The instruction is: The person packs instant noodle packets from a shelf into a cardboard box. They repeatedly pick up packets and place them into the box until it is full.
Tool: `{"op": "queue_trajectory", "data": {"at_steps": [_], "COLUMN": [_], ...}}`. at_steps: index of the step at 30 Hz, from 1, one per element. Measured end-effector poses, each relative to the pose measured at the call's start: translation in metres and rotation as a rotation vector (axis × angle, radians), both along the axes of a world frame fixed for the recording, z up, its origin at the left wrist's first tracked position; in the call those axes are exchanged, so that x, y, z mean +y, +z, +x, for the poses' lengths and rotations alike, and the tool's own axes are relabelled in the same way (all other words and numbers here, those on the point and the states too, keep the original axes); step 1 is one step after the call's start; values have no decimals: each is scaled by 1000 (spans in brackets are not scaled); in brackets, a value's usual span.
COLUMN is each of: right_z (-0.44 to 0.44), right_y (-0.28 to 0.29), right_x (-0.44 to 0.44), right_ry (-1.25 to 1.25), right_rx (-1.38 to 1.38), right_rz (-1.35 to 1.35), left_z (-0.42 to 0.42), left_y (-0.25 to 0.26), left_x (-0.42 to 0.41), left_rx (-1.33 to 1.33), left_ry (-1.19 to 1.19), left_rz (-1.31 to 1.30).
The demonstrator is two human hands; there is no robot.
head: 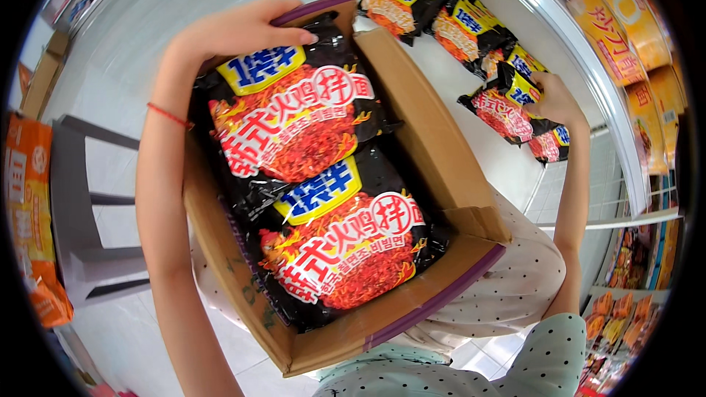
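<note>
My left hand (248, 27) grips the far rim of an open cardboard box (436, 132), its thumb over the edge above the noodle packs. Two black and red instant noodle packs (292, 116) (353, 242) lie face up on top in the box, overlapping slightly. My right hand (554, 100), to the right of the box, holds a noodle pack (504, 105) by one side, over the white shelf (485, 160). Below it another red-faced pack (549, 145) shows partly. Rows of upright similar packs (458, 27) stand on the shelf just beyond my right hand.
A metal shelf edge (595, 55) curves along the right, with yellow noodle packages (612, 33) behind it. Small snack packs (620, 314) fill racks at lower right. A grey plastic chair (99, 226) and an orange package (33, 220) are at the left.
</note>
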State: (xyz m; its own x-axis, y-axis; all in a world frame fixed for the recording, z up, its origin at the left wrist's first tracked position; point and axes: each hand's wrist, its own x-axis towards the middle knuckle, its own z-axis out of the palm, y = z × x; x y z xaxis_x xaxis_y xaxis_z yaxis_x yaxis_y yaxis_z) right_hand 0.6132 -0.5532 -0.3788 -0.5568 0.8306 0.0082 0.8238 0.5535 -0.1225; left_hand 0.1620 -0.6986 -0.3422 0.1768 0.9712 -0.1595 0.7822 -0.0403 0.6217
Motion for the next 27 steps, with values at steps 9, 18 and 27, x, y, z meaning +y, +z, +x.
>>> {"op": "queue_trajectory", "data": {"at_steps": [9, 18, 27], "right_z": [-99, -163, -268], "right_y": [57, 135, 97], "right_x": [-68, -65, -126], "right_ry": [293, 824, 901], "right_rx": [462, 560, 52], "right_rz": [672, -244, -1017], "left_z": [-4, 5, -9], "left_y": [-3, 17, -7], "left_x": [8, -4, 8], "left_rx": [0, 56, -120], "left_ry": [13, -25, -26], "left_rz": [-39, 16, -2]}}
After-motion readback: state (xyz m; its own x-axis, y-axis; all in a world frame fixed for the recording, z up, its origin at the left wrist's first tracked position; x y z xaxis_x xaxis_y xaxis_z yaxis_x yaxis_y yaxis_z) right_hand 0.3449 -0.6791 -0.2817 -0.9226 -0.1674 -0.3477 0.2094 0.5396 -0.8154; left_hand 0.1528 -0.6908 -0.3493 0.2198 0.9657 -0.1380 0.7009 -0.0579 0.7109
